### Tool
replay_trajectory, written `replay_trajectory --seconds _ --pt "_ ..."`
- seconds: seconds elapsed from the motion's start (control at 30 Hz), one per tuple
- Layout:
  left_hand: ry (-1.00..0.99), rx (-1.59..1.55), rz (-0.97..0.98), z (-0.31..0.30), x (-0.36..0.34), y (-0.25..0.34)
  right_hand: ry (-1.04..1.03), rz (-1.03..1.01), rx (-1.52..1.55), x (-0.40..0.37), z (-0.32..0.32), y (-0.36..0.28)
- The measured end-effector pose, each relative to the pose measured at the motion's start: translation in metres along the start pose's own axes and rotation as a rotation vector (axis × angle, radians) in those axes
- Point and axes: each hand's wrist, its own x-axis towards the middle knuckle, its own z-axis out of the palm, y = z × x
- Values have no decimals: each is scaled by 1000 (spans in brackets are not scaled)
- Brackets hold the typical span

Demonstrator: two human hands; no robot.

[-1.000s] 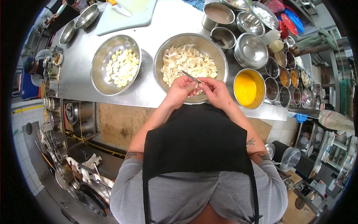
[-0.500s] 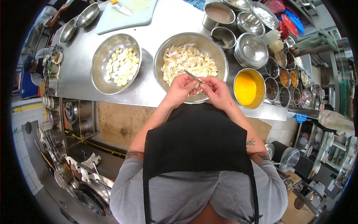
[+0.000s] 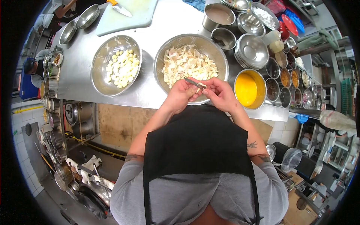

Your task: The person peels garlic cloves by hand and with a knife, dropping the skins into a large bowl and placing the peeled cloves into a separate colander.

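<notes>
Both hands meet over the near rim of a perforated steel colander heaped with garlic cloves and papery skins. My right hand is closed, its fingertips at one end of a small knife. The blade points up and left, across the fingers of my left hand. My left hand is closed around a small pale piece that looks like a garlic clove, mostly hidden by the fingers. To the left, a second colander holds peeled garlic cloves.
A steel pot of yellow liquid stands just right of my right hand. Behind it are stacked steel bowls and several small containers. A cutting board with an orange-handled knife lies at the back left. The steel table's edge runs before me.
The small knife has tipped lower and flatter over the left fingers. Both hands have shifted only slightly and stay together over the colander.
</notes>
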Motion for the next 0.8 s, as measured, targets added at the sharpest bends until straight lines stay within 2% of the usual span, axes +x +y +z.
replay_trajectory --seconds 0.4,0.6,0.8 --pt "-98 -132 8 7 -7 5 -17 11 11 -1 -6 -4" --pt "60 128 99 12 -7 0 -4 -1 38 0 1 -3" --pt "139 197 166 25 -10 0 84 -99 41 4 8 5"
